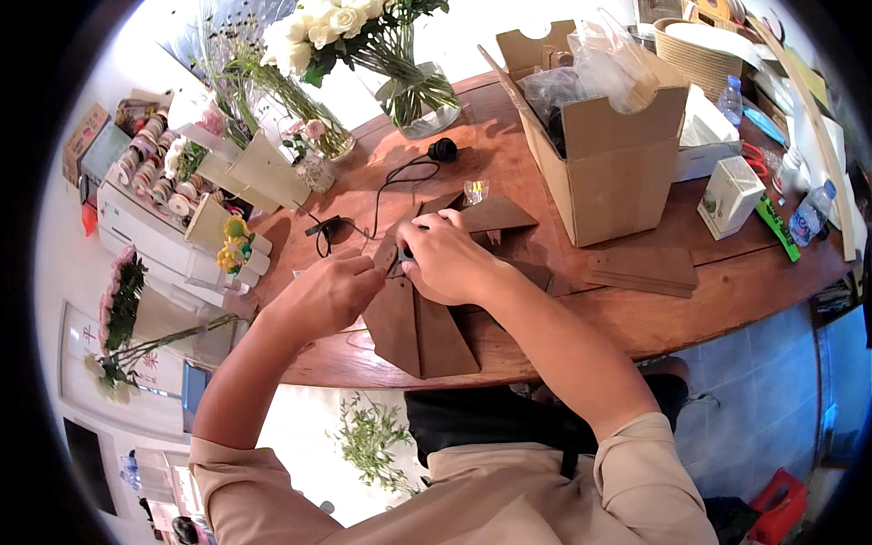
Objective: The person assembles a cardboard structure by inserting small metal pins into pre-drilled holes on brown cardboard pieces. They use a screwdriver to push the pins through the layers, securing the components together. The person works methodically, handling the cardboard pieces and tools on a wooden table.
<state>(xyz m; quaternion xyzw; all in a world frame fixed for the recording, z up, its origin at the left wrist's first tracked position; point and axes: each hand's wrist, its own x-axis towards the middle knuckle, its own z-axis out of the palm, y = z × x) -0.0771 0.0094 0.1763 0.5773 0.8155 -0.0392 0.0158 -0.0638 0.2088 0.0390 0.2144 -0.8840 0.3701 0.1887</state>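
Note:
Several flat brown panels with angled ends fan out around a dark centre on the wooden table (318, 359). The nearest wide brown panel (400, 331) points toward me, and another brown panel (500, 214) reaches out to the right. My left hand (341, 289) is closed, its fingertips pinching the end of a small brown panel (386, 254) beside the centre. From the right, my right hand (447, 259) curls over the middle of the fan, fingers bent round a dark part that they mostly hide.
A black cord with a plug (442, 150) lies beyond my hands. To the right are stacked brown panels (640, 271), an open cardboard box (627, 173), a small white box (731, 198) and a water bottle (813, 213). Flowers in a glass vase (422, 104) stand at the back.

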